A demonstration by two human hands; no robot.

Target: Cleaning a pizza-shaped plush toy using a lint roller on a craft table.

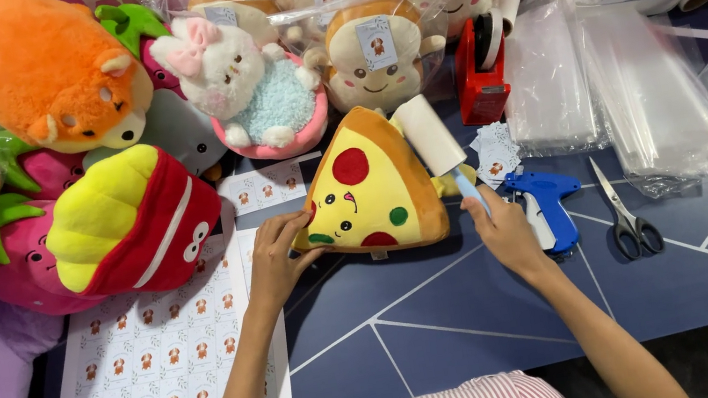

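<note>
A pizza-slice plush, yellow with red and green spots and a small face, lies on the dark blue table. My left hand grips its lower left corner. My right hand holds the blue handle of a lint roller, whose white roll rests against the upper right edge of the plush.
Several plush toys crowd the left and back: an orange one, a red fries one, a white bunny, bagged toast ones. A sticker sheet lies front left. To the right are a blue tagging gun, scissors, a red tape dispenser and clear bags.
</note>
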